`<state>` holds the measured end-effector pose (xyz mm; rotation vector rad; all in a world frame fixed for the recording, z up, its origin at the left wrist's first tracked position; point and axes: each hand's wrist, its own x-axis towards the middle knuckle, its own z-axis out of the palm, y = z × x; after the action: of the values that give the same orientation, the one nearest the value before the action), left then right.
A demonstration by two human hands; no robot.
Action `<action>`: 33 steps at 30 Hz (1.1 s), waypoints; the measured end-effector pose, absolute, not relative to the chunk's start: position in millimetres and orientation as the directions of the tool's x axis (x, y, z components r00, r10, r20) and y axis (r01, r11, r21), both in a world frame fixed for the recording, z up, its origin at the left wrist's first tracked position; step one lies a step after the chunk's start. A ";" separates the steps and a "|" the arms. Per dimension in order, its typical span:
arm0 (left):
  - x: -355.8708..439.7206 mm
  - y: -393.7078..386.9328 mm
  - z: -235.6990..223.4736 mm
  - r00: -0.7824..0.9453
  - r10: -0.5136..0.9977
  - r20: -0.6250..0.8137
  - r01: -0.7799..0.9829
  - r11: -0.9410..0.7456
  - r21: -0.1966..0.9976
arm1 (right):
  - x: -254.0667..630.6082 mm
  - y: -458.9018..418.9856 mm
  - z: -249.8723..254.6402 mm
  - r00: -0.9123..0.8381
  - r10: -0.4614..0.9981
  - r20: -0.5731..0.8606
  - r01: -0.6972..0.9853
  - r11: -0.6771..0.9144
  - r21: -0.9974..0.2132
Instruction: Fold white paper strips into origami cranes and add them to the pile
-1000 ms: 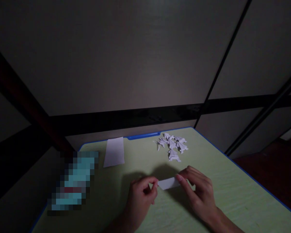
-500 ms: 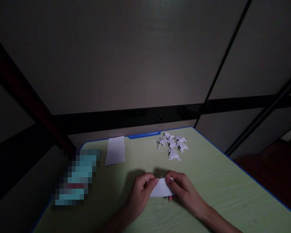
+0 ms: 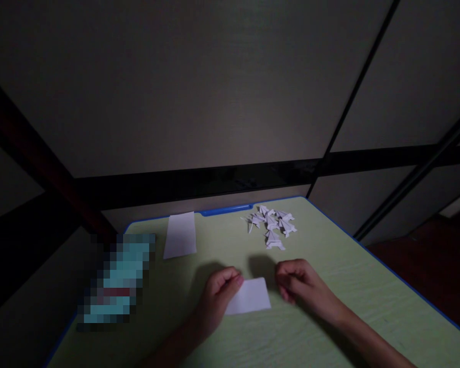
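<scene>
Between the thumb and fingers of my left hand [image 3: 219, 296] is the left edge of a small white sheet of paper [image 3: 251, 296], which lies flat and unfolded above the table. Just right of the sheet, apart from it, my right hand [image 3: 297, 281] is closed with its fingers curled; nothing shows in it. Beyond my hands sits a group of several folded white paper figures [image 3: 272, 223], frog-like in shape. Thin white paper strips [image 3: 250, 226] lie at the group's left side.
A larger white sheet [image 3: 180, 235] lies at the table's back left. A pixelated teal object [image 3: 118, 281] rests along the left edge. The pale green table [image 3: 360, 317] has a blue rim with a blue groove [image 3: 227, 210] at the back, near a panelled wall [image 3: 199, 102].
The narrow folded paper has been opened out into a wider sheet. My right hand has let go of it and moved away to the right; my left hand keeps hold.
</scene>
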<state>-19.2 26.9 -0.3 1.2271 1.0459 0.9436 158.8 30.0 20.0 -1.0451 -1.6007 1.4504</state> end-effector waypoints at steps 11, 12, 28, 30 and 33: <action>-13.7 30.8 -3.4 0.185 0.977 -0.107 -0.095 0.127 0.987 | 137.8 27.8 9.1 -0.411 0.909 -0.065 0.028 -0.059 -0.998; -13.7 31.1 -3.1 0.186 0.976 -0.110 -0.095 0.130 0.987 | 137.2 27.5 9.1 -0.397 0.915 -0.067 0.024 -0.063 -0.998; -19.1 30.0 3.2 0.519 0.854 0.043 -0.141 0.036 0.989 | 142.3 31.5 3.8 -0.285 0.958 -0.019 -0.173 -0.071 -0.982; -19.0 29.9 2.9 0.544 0.837 0.054 -0.139 0.026 0.990 | 141.3 31.4 3.8 -0.281 0.960 -0.013 -0.191 -0.069 -0.979; -19.1 30.0 2.9 0.572 0.820 0.033 -0.128 0.049 0.991 | 140.4 31.8 3.6 -0.279 0.960 0.004 -0.204 -0.055 -0.977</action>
<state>-19.1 30.0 2.9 1.3324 0.6633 0.8091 140.4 31.8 3.6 -0.9216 -1.2342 1.5239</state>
